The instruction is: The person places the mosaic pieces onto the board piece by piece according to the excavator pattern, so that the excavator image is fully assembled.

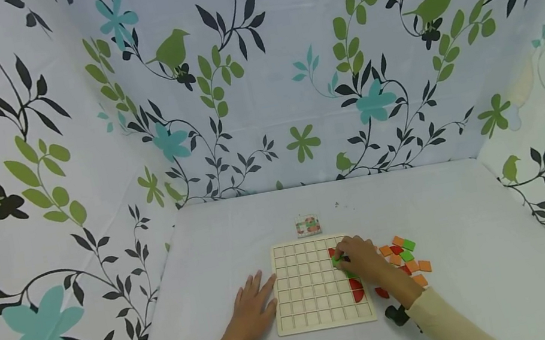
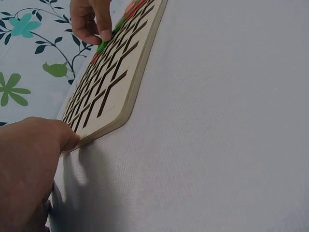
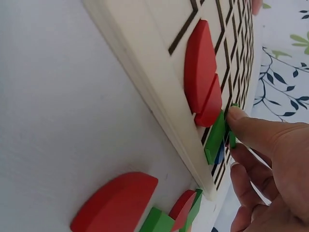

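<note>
A pale wooden board [image 1: 307,291] with a grid of grooves lies flat on the white table. My right hand [image 1: 364,260] is over its right side, pinching a small green piece [image 3: 232,140] between thumb and fingers at the grid. Next to that piece, another green piece [image 3: 216,137], a partly hidden blue piece [image 3: 220,154] and two red curved pieces [image 3: 198,72] lie on the board. Along the board's left edge rests my left hand [image 1: 250,310], its fingers spread; in the left wrist view its thumb [image 2: 67,136] touches the rim.
Loose orange, green and red pieces [image 1: 412,267] are scattered right of the board. A red curved piece [image 3: 116,203] lies on the table near its edge. Behind the board sits a small patterned card [image 1: 307,226]. Patterned cloth [image 1: 259,93] stands around the table.
</note>
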`<act>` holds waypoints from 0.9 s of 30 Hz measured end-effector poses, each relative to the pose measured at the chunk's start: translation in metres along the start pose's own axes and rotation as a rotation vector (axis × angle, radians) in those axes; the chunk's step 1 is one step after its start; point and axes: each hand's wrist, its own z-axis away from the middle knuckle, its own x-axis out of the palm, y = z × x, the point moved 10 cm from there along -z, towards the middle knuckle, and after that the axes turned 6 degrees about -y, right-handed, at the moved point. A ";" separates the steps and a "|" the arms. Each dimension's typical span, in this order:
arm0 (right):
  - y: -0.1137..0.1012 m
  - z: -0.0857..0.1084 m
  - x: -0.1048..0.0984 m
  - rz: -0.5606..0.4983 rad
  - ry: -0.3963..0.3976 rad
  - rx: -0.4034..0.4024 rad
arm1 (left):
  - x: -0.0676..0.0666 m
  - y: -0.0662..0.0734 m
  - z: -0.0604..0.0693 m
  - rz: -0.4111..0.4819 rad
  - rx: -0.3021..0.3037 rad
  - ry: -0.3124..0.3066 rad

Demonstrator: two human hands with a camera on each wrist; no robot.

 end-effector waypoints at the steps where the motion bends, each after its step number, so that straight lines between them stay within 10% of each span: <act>1: 0.000 0.000 0.002 0.009 -0.001 0.000 | 0.000 0.000 0.000 -0.003 -0.005 -0.004; 27: 0.018 0.008 -0.008 0.011 0.037 0.024 | 0.003 -0.002 -0.002 -0.018 -0.034 -0.022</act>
